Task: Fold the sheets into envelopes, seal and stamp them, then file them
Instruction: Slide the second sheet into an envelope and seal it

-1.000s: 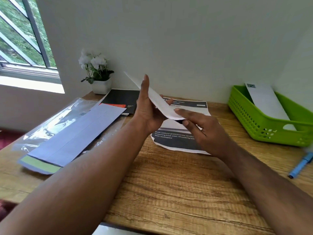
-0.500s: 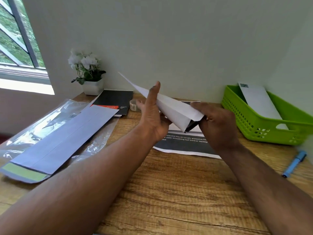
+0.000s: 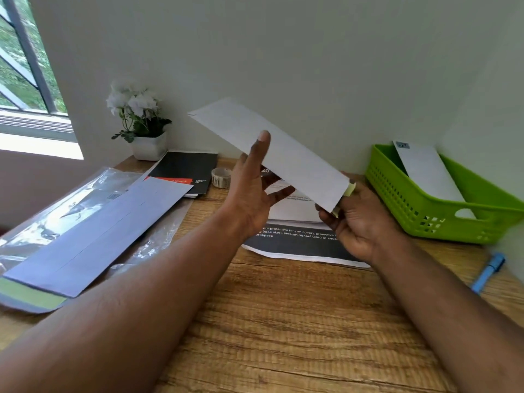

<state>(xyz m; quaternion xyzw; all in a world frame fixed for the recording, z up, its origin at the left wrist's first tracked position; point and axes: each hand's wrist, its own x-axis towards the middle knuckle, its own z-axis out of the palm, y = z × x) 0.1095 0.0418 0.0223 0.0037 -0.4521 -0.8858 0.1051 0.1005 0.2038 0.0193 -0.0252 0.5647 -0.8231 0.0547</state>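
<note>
Now the envelope (image 3: 272, 154) is raised higher above the counter (image 3: 283, 321); right hand (image 3: 357, 222) pinches its end, left hand (image 3: 252, 188) spread against it.

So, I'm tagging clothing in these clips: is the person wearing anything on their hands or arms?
No. The left hand and right hand are bare, without gloves, rings or a watch; both forearms are bare with no sleeve in view.

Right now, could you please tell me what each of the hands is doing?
Left hand: open, straight fingers steadying the white envelope.
Right hand: pinching the envelope's near end.
</note>
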